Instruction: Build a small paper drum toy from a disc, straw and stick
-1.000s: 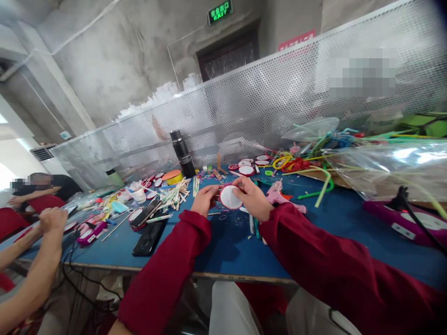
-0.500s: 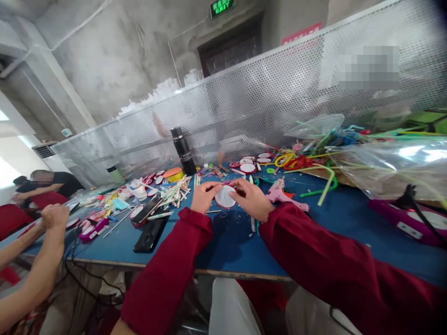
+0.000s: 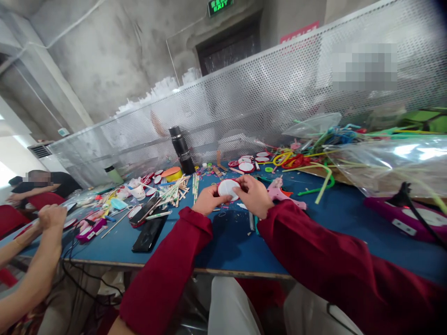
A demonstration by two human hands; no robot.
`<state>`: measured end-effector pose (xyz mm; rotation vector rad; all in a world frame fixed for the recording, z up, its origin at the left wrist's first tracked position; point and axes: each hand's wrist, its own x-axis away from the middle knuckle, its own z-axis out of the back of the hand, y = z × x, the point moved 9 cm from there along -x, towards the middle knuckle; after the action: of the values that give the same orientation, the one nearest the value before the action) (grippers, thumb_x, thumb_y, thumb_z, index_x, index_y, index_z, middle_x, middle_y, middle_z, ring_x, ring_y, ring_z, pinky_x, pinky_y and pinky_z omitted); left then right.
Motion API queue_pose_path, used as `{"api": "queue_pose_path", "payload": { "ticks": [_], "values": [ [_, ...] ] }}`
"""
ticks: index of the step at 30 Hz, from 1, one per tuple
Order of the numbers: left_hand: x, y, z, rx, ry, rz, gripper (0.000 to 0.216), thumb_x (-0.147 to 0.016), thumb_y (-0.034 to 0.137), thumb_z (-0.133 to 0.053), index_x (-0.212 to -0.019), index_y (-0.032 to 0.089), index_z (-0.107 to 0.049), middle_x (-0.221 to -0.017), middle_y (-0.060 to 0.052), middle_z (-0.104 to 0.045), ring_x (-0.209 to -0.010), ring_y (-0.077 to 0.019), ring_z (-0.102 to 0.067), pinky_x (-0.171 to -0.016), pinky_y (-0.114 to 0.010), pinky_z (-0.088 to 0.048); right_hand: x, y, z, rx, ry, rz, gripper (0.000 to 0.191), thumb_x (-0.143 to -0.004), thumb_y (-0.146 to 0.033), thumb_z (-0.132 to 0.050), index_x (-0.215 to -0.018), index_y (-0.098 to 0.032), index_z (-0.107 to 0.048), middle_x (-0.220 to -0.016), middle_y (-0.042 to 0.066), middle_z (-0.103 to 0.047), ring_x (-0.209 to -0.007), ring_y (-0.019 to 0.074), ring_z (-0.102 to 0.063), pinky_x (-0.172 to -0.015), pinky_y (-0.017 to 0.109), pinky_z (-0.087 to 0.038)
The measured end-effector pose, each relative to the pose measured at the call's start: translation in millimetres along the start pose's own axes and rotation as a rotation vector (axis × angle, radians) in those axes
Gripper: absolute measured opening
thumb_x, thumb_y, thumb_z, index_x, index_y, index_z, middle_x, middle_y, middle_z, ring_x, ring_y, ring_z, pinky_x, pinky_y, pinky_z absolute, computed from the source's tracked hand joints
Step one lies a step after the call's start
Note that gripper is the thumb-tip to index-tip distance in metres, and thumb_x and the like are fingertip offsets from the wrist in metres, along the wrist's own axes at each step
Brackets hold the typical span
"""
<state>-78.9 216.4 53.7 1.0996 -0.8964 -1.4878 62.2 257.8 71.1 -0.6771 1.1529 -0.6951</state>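
Note:
Between my hands is a round white disc with a red rim (image 3: 228, 188), held up a little over the blue table. My left hand (image 3: 208, 200) grips its left and lower edge, thumb along the bottom. My right hand (image 3: 254, 193) pinches the right side, with the thumb on the white face. The fingers behind the disc are hidden. Just right of my right hand lies a pink glue gun (image 3: 281, 193). Similar red-rimmed white discs (image 3: 246, 166) lie beyond my hands, near small coloured rings and scraps.
A black bottle (image 3: 182, 151) stands by the perforated metal screen (image 3: 279, 88). Paper-like sticks (image 3: 174, 193) and a black phone-like slab (image 3: 148, 237) lie left. Coloured straws (image 3: 324, 181), a clear plastic bag (image 3: 391, 163) and a purple power strip (image 3: 401, 223) are right. A co-worker's hands (image 3: 52, 216) are far left.
The disc has turned in my hands, so its white face and red rim show more fully. My left hand has shifted its grip to the lower left edge.

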Motion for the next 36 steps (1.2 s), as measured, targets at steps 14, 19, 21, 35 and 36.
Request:
{"api": "queue_pose_path", "payload": {
  "ticks": [14,19,21,35,36],
  "values": [
    [7.8,32.6,1.6,-0.242,0.049,-0.367,0.08,-0.062,0.033,-0.086,-0.134,0.019,-0.054,-0.139,-0.014,-0.054,-0.121,-0.0287,-0.056,-0.098,-0.037,-0.047,-2.5,7.2,-4.8,0.037,-0.065,-0.05,0.024,-0.073,-0.024,-0.058,-0.098,-0.023,-0.056,-0.072,-0.001,-0.066,-0.064,0.0178,-0.062,-0.062,0.033,-0.047],
    [5.4,29.5,24.1,-0.161,0.238,-0.291,0.04,-0.079,0.038,-0.07,-0.112,0.017,-0.066,-0.103,-0.009,-0.069,-0.086,-0.0178,-0.063,-0.079,-0.029,-0.05,-1.1,4.7,-9.5,0.008,-0.096,0.01,0.017,-0.075,-0.024,-0.058,-0.092,-0.023,-0.055,-0.077,0.0,-0.067,-0.069,0.0174,-0.064,-0.065,0.031,-0.048],
    [5.5,30.0,32.6,-0.17,0.313,-0.305,0.025,-0.08,0.035,-0.068,-0.097,0.016,-0.069,-0.088,-0.005,-0.069,-0.077,-0.0152,-0.061,-0.075,-0.027,-0.049,-0.1,3.0,-11.7,0.03,-0.117,0.031,0.016,-0.076,-0.025,-0.057,-0.092,-0.023,-0.055,-0.074,-0.001,-0.066,-0.067,0.0169,-0.062,-0.063,0.03,-0.047],
    [1.2,21.0,37.3,-0.099,0.314,-0.271,0.016,-0.073,0.032,-0.072,-0.077,0.016,-0.071,-0.075,-0.002,-0.069,-0.071,-0.0138,-0.059,-0.07,-0.026,-0.046,6.4,-11.6,-15.8,0.006,-0.193,0.021,0.011,-0.074,-0.025,-0.056,-0.084,-0.023,-0.053,-0.064,-0.005,-0.057,-0.059,0.0145,-0.052,-0.06,0.029,-0.041],
    [0.8,20.1,37.6,-0.089,0.315,-0.265,0.017,-0.073,0.032,-0.073,-0.077,0.016,-0.071,-0.075,-0.002,-0.069,-0.071,-0.0137,-0.059,-0.07,-0.026,-0.046,6.6,-11.6,-16.0,0.006,-0.195,0.019,0.011,-0.074,-0.025,-0.056,-0.084,-0.023,-0.053,-0.064,-0.005,-0.057,-0.059,0.0146,-0.053,-0.06,0.029,-0.041]
  ]
}}
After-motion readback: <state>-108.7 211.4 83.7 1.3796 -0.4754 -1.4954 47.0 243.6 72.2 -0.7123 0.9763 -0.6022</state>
